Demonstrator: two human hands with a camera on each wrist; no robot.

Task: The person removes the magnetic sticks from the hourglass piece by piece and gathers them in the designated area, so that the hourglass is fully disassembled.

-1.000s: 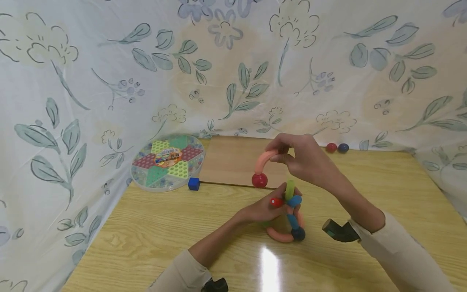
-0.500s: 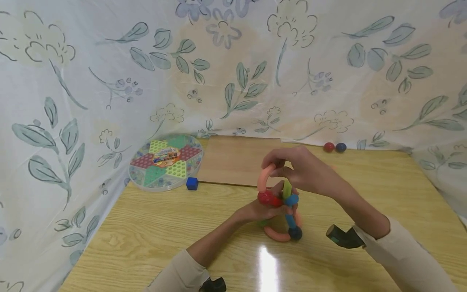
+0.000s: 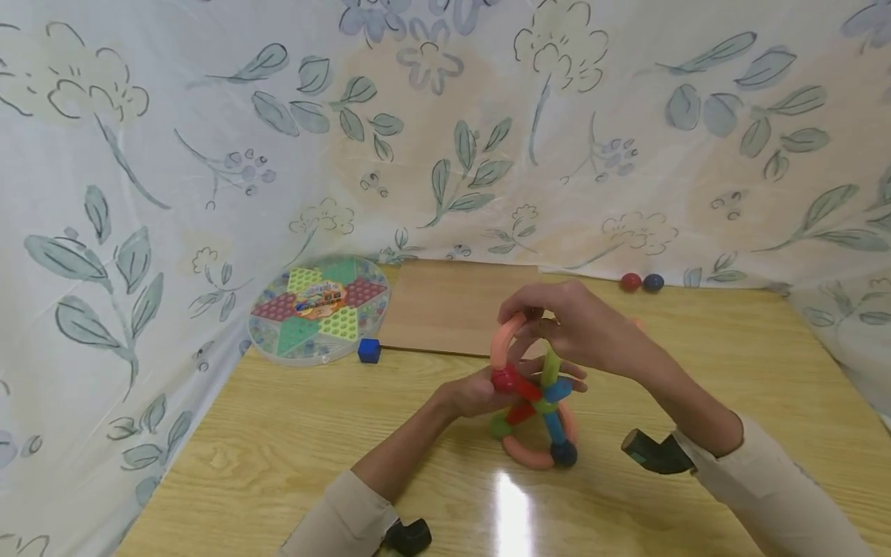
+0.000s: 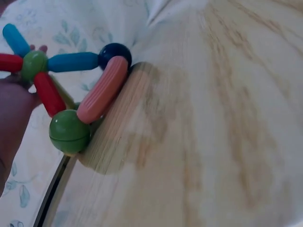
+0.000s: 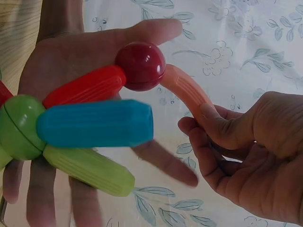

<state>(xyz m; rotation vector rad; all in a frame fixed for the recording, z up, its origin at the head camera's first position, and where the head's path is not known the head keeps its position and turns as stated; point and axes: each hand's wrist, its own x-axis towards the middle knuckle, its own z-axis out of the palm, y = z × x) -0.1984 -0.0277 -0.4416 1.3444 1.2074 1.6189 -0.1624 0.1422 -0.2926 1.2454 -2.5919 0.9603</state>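
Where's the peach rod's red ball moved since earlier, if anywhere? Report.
Yes, down: in the head view, the red ball overlapped the wooden board; now it's below it.

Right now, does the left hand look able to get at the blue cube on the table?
Probably yes: the left hand does not seem to grip anything, and in the head view nothing stands between it and the blue cube.

right hand pinches orange stick | red ball at its end | left hand spread behind

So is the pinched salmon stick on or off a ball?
On: in the right wrist view, the curved salmon stick meets a dark red ball, no gap visible.
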